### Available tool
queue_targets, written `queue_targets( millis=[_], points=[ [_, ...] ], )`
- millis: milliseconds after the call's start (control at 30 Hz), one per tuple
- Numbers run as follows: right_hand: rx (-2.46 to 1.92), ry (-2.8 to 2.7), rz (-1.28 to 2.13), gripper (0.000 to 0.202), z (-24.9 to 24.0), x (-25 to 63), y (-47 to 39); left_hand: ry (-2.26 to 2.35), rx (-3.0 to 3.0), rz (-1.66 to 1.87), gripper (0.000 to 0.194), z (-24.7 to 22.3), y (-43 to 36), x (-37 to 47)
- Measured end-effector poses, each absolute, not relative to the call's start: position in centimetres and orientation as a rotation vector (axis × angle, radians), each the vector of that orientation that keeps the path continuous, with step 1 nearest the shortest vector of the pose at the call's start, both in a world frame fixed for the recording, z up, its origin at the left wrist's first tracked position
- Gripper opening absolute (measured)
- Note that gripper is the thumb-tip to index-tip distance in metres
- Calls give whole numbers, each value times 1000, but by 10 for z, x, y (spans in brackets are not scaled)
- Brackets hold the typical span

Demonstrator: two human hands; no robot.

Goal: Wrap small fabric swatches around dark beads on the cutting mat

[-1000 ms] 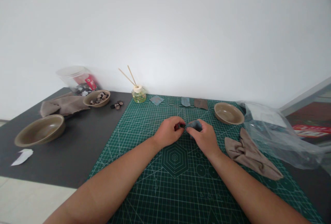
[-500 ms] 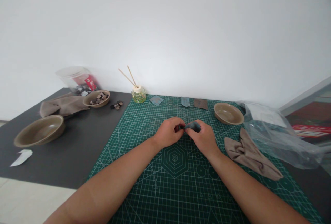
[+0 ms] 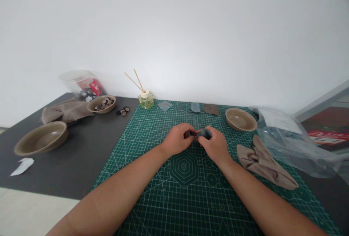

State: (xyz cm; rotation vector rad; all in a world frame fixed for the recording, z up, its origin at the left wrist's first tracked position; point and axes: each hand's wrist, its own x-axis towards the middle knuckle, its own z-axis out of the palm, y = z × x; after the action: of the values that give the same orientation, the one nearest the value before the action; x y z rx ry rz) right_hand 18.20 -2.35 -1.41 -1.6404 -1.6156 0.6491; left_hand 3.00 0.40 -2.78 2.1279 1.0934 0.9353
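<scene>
My left hand (image 3: 180, 139) and my right hand (image 3: 214, 143) are close together above the green cutting mat (image 3: 152, 181). Both have their fingers pinched. A dark blue-grey piece of cloth (image 3: 204, 133) is gripped in my right hand and reaches toward the left fingertips. Between my left thumb and fingers is a small dark end, probably of the same cloth; the fingers partly hide it. Behind the hands, a light blue patch (image 3: 195, 107), a brown patch (image 3: 212, 109) and a pale blue square (image 3: 165, 105) lie along the mat's back edge.
At right are a brown bowl (image 3: 241, 119), a brown cloth (image 3: 263, 163) and a clear plastic bag (image 3: 297, 148). A reed diffuser (image 3: 146, 99) stands at back. On the left are a large bowl (image 3: 42, 139), a bowl of scraps (image 3: 101, 104) and a clear tub (image 3: 83, 85).
The cloth between my hands has shifted slightly and looks more bunched at my right fingertips. Both hands remain in nearly the same place.
</scene>
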Motion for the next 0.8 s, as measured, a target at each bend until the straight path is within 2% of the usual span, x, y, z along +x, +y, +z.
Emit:
queue_targets(
  millis=[800],
  points=[
    [-1599, -1595, 717, 11, -13, 183, -25, 1112, 2124, 941, 13, -28, 4, 30]
  ],
)
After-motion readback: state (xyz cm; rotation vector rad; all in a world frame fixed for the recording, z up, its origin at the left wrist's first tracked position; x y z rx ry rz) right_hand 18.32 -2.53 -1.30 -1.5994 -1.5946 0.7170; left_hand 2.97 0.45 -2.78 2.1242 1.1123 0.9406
